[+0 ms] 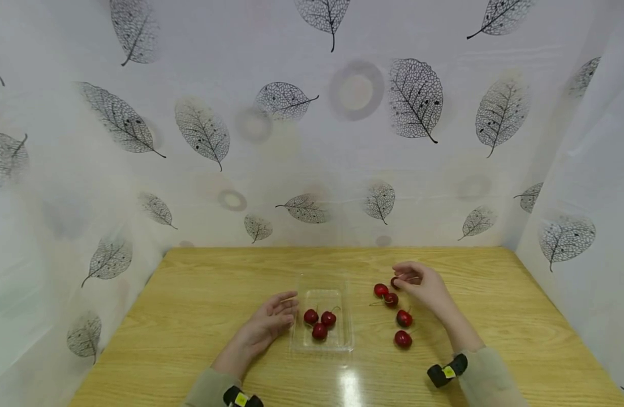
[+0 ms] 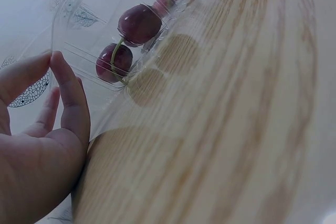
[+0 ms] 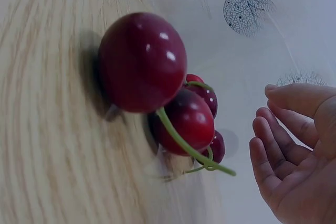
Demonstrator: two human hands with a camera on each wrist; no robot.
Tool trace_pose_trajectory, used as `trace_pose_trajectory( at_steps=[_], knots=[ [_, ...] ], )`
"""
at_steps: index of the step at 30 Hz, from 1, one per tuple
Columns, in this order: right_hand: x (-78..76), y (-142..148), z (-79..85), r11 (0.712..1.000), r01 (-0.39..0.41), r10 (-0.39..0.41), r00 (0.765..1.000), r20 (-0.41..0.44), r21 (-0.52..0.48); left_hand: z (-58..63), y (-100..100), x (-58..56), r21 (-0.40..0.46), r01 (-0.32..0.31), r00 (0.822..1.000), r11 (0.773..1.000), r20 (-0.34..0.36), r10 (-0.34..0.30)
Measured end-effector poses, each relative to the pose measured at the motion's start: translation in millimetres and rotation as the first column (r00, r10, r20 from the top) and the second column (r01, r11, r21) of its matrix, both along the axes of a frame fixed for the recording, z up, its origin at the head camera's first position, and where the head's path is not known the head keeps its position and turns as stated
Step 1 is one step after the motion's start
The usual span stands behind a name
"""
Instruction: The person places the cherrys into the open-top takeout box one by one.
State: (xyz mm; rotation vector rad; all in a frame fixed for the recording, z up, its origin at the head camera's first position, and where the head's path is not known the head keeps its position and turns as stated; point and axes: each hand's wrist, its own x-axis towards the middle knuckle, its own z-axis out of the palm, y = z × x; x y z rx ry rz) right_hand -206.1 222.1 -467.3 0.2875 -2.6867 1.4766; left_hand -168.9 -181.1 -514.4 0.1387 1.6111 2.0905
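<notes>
A clear plastic box (image 1: 346, 339) on the table holds three dark red cherries (image 1: 319, 331). My left hand (image 1: 266, 325) is at the box's left side, its fingertips right at the wall. From the left wrist, the thumb and forefinger of that hand (image 2: 47, 129) overlap the rim, with cherries (image 2: 139, 23) showing through the plastic. To the right of the box, my right hand (image 1: 418, 285) reaches over the farthest loose cherry (image 1: 395, 282), partly covering it. In the right wrist view, the fingers of this hand (image 3: 294, 150) are loosely bent with space between thumb and fingers.
Several other loose cherries with green stems lie right of the box, one (image 1: 403, 339) nearest the front and another (image 1: 404, 318) behind it. Two more (image 1: 381, 290) sit close together. Leaf-printed sheeting (image 1: 301, 141) surrounds the wooden table (image 1: 205, 282) at the back and sides.
</notes>
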Motion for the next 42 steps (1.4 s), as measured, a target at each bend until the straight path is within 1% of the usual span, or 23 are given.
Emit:
trace_pose_trajectory(
  at_steps=[8, 15, 28, 36, 42],
  knots=[
    [-3.2, 8.1, -7.1, 0.999, 0.032, -0.032, 0.999, 0.025, 0.032, 0.5, 1.8, -0.3, -0.002, -0.003, 1.0, 1.0, 0.008, 0.003],
    [-5.7, 14.3, -15.4, 0.997, 0.056, -0.059, 0.997, 0.057, 0.055, -1.5, 1.2, -0.2, -0.012, -0.006, 1.0, 1.0, 0.011, 0.006],
    [-9.2, 21.0, -30.7, 0.997, 0.038, -0.045, 0.995, 0.087, 0.074, -2.6, 0.6, 0.8, -0.006, -0.003, 1.0, 1.0, 0.007, 0.003],
    [-11.4, 20.1, -31.7, 0.997, 0.032, -0.04, 0.992, 0.119, 0.074, -1.0, 2.2, 0.4, -0.001, -0.008, 1.0, 1.0, 0.013, 0.008],
    [-15.4, 19.0, -33.2, 0.997, 0.011, -0.021, 0.992, 0.127, 0.075, -0.8, 1.9, -0.2, 0.003, -0.009, 1.0, 1.0, 0.011, 0.009]
  ],
)
